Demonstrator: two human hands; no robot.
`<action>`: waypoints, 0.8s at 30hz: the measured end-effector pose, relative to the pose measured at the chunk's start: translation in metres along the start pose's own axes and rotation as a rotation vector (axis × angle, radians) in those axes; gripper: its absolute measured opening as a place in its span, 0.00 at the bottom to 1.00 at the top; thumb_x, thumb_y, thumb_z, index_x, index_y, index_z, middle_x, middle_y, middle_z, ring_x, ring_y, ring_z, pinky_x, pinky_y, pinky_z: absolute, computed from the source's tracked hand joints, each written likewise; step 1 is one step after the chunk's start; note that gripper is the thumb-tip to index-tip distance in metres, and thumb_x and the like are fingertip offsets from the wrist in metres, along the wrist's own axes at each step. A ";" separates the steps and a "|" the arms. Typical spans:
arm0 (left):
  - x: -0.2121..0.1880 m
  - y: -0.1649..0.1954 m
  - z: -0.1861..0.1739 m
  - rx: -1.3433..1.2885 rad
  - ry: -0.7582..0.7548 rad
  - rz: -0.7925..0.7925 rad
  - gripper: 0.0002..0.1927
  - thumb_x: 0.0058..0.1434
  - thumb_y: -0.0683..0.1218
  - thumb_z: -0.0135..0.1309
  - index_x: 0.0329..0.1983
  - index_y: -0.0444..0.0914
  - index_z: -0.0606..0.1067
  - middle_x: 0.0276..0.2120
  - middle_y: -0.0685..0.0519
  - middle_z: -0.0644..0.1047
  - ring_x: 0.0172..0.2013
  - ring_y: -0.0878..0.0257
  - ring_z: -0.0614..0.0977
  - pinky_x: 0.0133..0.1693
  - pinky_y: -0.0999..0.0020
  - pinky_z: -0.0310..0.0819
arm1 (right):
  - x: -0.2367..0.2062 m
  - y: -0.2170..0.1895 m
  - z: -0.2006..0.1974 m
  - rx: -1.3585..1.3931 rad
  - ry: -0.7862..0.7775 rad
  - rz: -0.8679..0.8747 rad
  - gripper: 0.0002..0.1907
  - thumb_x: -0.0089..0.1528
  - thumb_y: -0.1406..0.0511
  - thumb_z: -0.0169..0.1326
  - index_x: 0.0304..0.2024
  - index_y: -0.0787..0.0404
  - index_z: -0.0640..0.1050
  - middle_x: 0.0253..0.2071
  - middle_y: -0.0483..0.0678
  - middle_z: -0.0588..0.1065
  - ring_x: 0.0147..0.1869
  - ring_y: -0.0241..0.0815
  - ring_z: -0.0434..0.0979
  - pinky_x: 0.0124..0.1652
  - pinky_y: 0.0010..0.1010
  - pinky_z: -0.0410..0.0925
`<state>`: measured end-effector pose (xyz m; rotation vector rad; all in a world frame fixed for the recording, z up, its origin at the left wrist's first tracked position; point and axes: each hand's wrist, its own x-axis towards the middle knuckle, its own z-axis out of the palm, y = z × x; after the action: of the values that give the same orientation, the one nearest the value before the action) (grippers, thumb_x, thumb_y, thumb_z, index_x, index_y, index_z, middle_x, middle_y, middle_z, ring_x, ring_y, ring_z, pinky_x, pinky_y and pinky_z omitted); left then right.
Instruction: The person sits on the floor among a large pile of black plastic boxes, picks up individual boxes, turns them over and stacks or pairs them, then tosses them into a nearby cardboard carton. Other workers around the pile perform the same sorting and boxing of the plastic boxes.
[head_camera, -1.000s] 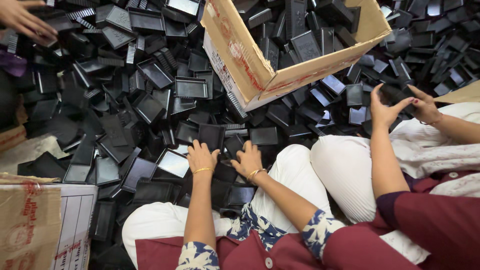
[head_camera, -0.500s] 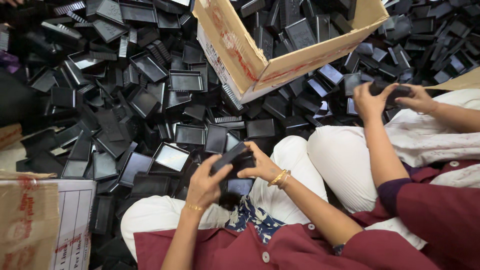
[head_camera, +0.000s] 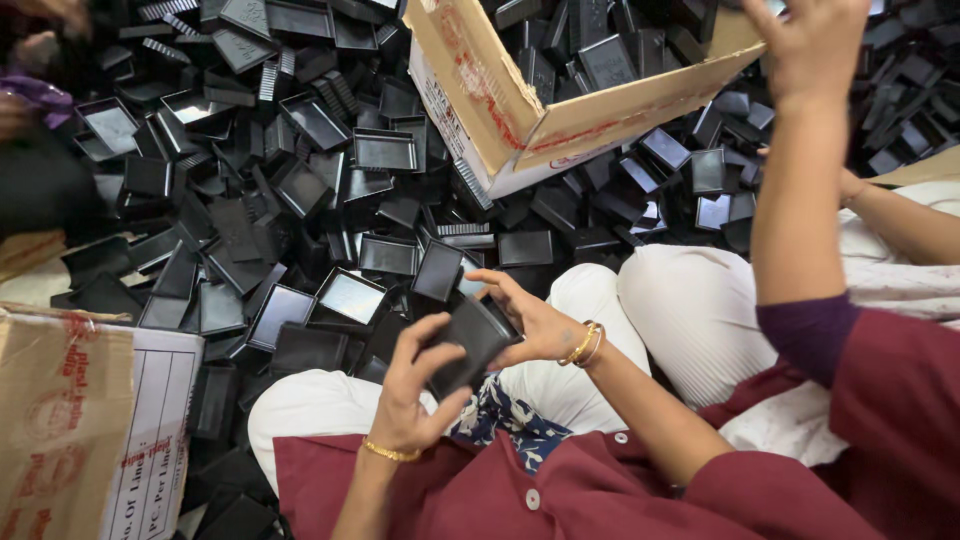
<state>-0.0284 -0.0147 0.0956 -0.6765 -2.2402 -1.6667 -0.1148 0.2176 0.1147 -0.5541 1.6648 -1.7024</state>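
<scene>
My left hand and my right hand together hold one black rectangular plastic tray piece above my lap. The left thumb and fingers clamp its lower end, and the right fingers grip its upper edge. Both wrists wear gold bangles. Just beyond my knees the floor is covered by a big heap of the same black plastic tray pieces, lying at all angles.
An open cardboard box holding more black pieces sits tilted on the heap ahead. A co-worker's raised hand reaches over its rim from the right. Another cardboard box stands at my lower left. A blurred hand shows at the top left.
My hands took a black piece off the heap and drew it back toward my lap. The co-worker's hand rose from the heap up to the box's rim.
</scene>
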 end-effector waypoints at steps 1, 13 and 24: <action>-0.002 0.000 -0.002 -0.012 -0.029 0.058 0.25 0.49 0.44 0.64 0.52 0.38 0.75 0.63 0.39 0.69 0.60 0.42 0.74 0.59 0.55 0.69 | -0.002 -0.005 -0.001 -0.020 -0.046 -0.059 0.60 0.47 0.73 0.72 0.75 0.55 0.52 0.62 0.50 0.67 0.65 0.41 0.69 0.63 0.34 0.67; 0.000 0.005 0.002 0.008 -0.006 0.129 0.28 0.50 0.45 0.68 0.56 0.38 0.75 0.67 0.36 0.66 0.64 0.41 0.69 0.63 0.50 0.63 | -0.010 0.000 -0.004 0.005 -0.043 -0.153 0.51 0.51 0.72 0.70 0.73 0.57 0.60 0.63 0.47 0.69 0.68 0.41 0.69 0.66 0.34 0.65; -0.003 -0.009 0.002 0.128 0.323 0.005 0.23 0.60 0.36 0.59 0.59 0.34 0.72 0.52 0.42 0.79 0.52 0.48 0.83 0.54 0.61 0.77 | 0.009 -0.024 -0.018 -0.524 0.190 -0.240 0.16 0.58 0.69 0.61 0.49 0.56 0.82 0.46 0.44 0.79 0.46 0.35 0.84 0.46 0.29 0.77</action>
<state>-0.0305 -0.0150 0.0860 -0.3515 -2.0880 -1.4915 -0.1380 0.2221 0.1350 -0.8867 2.2801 -1.5068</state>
